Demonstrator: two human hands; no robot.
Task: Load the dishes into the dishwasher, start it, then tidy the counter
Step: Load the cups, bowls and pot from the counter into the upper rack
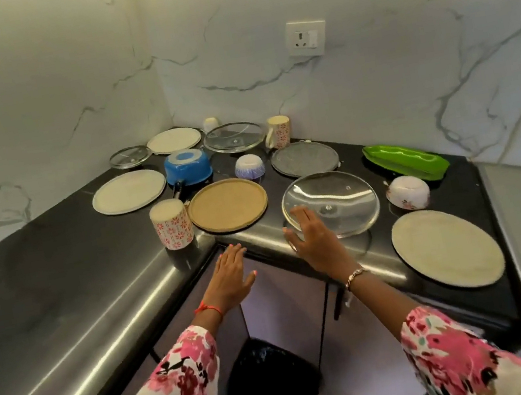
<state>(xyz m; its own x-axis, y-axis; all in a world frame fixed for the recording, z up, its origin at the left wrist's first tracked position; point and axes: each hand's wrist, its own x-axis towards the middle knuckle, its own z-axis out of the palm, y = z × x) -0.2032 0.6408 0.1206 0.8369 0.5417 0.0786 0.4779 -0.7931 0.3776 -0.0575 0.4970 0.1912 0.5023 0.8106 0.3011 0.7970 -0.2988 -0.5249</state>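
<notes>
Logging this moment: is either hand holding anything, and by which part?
Right hand lies on the near-left rim of the nearest glass lid; grip unclear. Left hand holds nothing.

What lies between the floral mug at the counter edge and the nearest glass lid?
A round brown plate lies flat between the mug and the lid, seen in the head view.

both arms reach forward in floral sleeves; left hand (231,274) flat, fingers straight; right hand (312,240) spread, fingers relaxed.
</notes>
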